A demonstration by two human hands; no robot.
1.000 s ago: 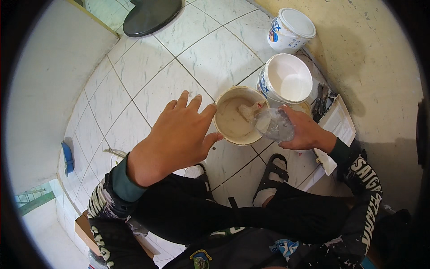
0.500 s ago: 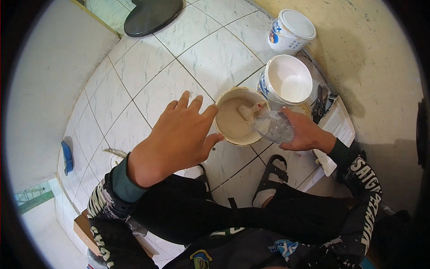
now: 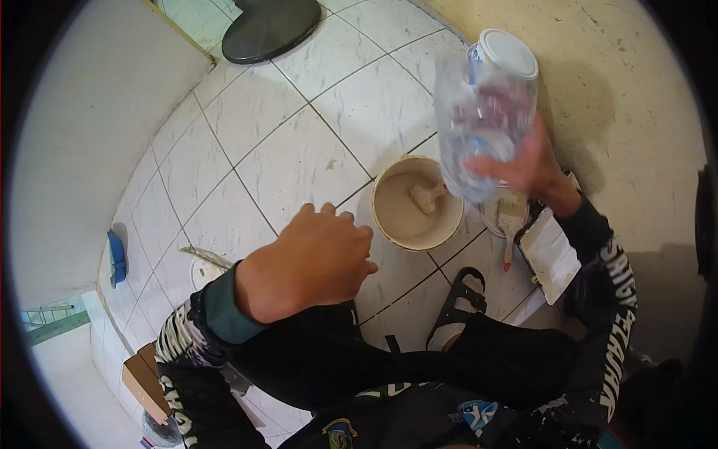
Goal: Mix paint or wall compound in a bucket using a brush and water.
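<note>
My right hand (image 3: 523,150) grips a clear plastic bottle (image 3: 482,90), blurred, raised over the buckets at upper right; it hides most of what lies behind it. My left hand (image 3: 321,251) is open, fingers apart and loosely bent, lower left of a used cream bucket (image 3: 381,202) that holds cloudy off-white liquid and a coated brush (image 3: 425,196). A second brush (image 3: 512,217) with a red-tipped handle rests on a round rim beside the bucket, next to a white-smeared paint tray (image 3: 550,262).
A lidded white bucket (image 3: 507,46) stands by the yellow wall (image 3: 628,112). A dark round base (image 3: 271,34) is at the top. A blue object (image 3: 116,262) and a cardboard box (image 3: 142,382) are at left. My sandalled foot (image 3: 456,307) is below the bucket.
My right hand has lifted the bottle up and away from the used bucket, now covering the open white bucket's place. My left hand has moved down, off that bucket's edge.
</note>
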